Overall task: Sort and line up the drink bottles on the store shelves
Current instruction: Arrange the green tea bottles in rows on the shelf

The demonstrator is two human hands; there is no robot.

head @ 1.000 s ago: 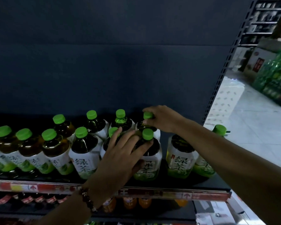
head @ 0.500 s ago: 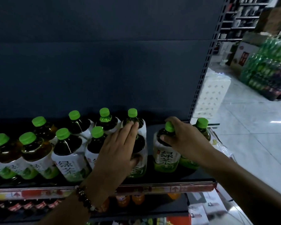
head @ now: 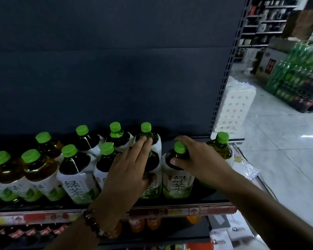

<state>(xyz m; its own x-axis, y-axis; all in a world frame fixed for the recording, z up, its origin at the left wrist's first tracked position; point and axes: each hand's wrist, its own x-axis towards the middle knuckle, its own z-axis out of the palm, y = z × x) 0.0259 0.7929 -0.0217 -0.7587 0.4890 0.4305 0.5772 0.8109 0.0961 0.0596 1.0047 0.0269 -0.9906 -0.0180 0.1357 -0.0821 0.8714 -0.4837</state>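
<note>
Several green-capped tea bottles with white and green labels stand in two rows on a dark shelf [head: 202,200]. My right hand [head: 201,157] grips the neck and shoulder of a front-row tea bottle [head: 178,179], thumb on its dark shoulder. Just right of it stands another tea bottle [head: 221,145] at the shelf's end. My left hand [head: 128,170] lies with straight fingers over a front-row bottle [head: 152,188] that it mostly hides, fingertips touching the back-row bottle [head: 146,132] behind.
A red price strip [head: 179,212] runs along the shelf's front edge, with orange drink bottles [head: 143,225] on the shelf below. The dark back panel [head: 116,69] rises behind the rows. To the right lie a tiled aisle, white packs [head: 233,109] and stacked green bottles [head: 296,76].
My right hand left the back-row bottle and took hold of the front-row bottle further right. My left hand stayed over its bottle. The view shifted to the right.
</note>
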